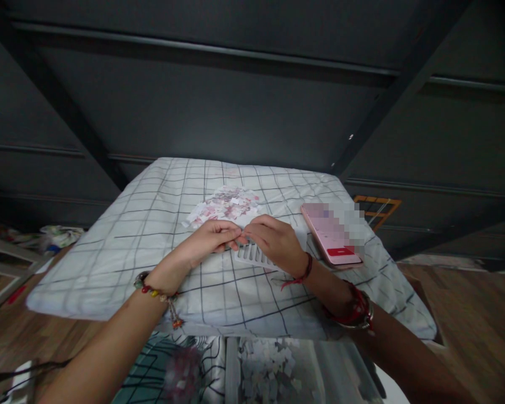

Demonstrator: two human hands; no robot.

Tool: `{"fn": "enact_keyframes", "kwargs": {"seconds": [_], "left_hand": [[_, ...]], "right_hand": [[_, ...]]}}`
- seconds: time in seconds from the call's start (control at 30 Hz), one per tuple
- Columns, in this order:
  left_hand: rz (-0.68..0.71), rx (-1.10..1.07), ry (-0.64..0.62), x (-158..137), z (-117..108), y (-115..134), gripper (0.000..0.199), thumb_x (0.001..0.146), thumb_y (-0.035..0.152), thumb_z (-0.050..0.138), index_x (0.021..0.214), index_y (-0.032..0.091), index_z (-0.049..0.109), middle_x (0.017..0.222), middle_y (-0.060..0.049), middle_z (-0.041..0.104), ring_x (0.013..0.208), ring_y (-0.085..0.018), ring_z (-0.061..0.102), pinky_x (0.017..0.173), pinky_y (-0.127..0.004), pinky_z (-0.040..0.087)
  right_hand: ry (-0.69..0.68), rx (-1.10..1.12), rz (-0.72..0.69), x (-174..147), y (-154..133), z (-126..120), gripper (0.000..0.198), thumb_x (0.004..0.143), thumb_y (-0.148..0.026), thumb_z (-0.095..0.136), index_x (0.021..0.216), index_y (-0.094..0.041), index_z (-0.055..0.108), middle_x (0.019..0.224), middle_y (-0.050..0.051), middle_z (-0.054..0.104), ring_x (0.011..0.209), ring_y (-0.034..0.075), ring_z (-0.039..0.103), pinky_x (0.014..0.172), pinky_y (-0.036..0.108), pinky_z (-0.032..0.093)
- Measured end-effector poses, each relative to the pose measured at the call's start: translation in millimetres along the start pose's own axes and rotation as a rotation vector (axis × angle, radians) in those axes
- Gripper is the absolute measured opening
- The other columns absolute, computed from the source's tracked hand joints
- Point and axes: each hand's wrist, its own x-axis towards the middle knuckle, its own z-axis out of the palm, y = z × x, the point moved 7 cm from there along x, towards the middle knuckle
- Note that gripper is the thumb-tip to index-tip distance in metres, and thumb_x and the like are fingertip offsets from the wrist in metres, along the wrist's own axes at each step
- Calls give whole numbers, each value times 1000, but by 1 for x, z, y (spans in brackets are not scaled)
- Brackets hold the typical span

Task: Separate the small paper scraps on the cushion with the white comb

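Observation:
My left hand (214,240) and my right hand (275,240) meet fingertip to fingertip over a cloth-covered table. Both are closed in a pinch, and whatever sits between the fingers is too small or hidden to make out. Under my right hand lies a white slotted plastic piece (255,256), partly covered by the palm and fingers. Just beyond the hands, a flat heap of small printed paper pieces (231,203) in pink, white and grey is spread on the cloth.
A checked white cloth (151,258) covers the table. Right of my hands lies a pink phone (332,238), its screen partly blurred. Nearest me, a clear plastic box (311,370) holds pale scraps (267,370). A dark panelled wall (219,112) stands behind the table.

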Motion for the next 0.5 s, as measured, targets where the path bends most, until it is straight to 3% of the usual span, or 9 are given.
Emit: {"fn": "enact_keyframes", "kwargs": {"seconds": [0.27,0.5], "left_hand": [[108,78,-13,-1,1,8,26,81,40,55,77,15,64,66,-2,62,59,-9,54,47,-19,37],[140,135,-58,-1,4,10,30,82,43,50,80,15,61,66,-1,59,61,-9,52,50,-19,36]], "right_hand": [[54,18,5,3,-3,-5,28,91,-24,41,77,-20,64,80,3,64,77,14,56,69,26,42],[116,76,47,5,0,-12,17,87,-26,52,76,-19,64,73,-1,63,66,11,54,63,23,40]]}}
